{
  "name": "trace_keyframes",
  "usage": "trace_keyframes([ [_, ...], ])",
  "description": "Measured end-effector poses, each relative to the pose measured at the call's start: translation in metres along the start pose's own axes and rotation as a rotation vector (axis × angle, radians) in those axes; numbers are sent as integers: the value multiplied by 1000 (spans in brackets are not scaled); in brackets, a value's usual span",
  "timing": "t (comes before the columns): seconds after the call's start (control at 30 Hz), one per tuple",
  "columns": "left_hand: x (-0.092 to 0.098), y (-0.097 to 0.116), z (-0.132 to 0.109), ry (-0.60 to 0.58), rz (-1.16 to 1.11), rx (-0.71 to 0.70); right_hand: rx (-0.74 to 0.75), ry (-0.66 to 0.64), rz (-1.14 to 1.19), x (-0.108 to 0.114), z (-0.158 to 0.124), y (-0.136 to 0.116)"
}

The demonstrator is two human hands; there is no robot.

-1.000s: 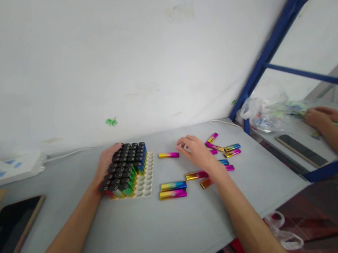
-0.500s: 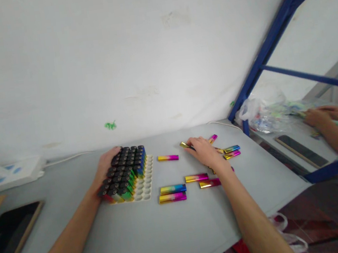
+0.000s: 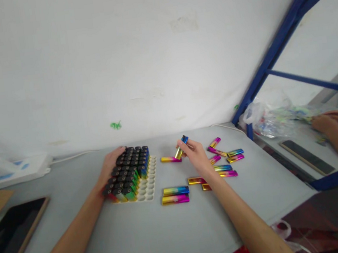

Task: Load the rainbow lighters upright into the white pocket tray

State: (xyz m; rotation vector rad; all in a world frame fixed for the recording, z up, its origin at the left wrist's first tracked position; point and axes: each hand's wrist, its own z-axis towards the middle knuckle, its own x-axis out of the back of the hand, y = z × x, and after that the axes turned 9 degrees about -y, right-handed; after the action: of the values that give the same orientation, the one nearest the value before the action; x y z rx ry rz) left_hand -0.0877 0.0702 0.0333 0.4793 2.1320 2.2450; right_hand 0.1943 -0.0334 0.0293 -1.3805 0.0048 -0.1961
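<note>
My left hand (image 3: 109,167) lies along the left side of a pale tray (image 3: 148,193) with round holes, some of its fingers hidden behind the contents. Rows of black-ended, rainbow-coloured lighters (image 3: 128,171) stand upright in it, leaving bare holes along the right and near side. Pinched in my right hand (image 3: 195,153) is a blue-and-gold metallic lighter case (image 3: 181,147), tilted, its blue end up. Below it on the table, partly covered, is a yellow-pink case (image 3: 167,159). Two more cases (image 3: 176,199) lie side by side nearer me. Several others (image 3: 217,151) lie scattered beyond my right wrist.
A dark-screened phone (image 3: 13,234) and a white power strip (image 3: 15,169) are at the left on the grey table (image 3: 134,239). A blue metal frame (image 3: 272,57) rises at right. Past it are another person's hands (image 3: 327,122), plastic bags (image 3: 267,117) and another phone (image 3: 306,156).
My right hand has moved left and raised the blue-and-gold lighter case from near flat to a steep tilt. My left hand stays at the tray. The view has shifted slightly.
</note>
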Motion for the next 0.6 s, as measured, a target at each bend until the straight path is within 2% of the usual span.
trace_keyframes([
  [0.17,0,-7,1,-7,-41,-49,-67,-238,216,-17,-7,-11],
  [0.23,0,-11,1,-17,-55,-40,-86,-270,242,-24,-10,-12],
  [0.33,0,-13,0,-29,-72,-20,-108,-214,147,-32,-14,-10],
  [0.47,-1,-13,-2,-29,-91,-10,-73,-107,-137,-35,-18,-7],
  [0.6,-1,-13,-1,-33,-81,1,-38,-78,-302,-37,-20,-10],
])
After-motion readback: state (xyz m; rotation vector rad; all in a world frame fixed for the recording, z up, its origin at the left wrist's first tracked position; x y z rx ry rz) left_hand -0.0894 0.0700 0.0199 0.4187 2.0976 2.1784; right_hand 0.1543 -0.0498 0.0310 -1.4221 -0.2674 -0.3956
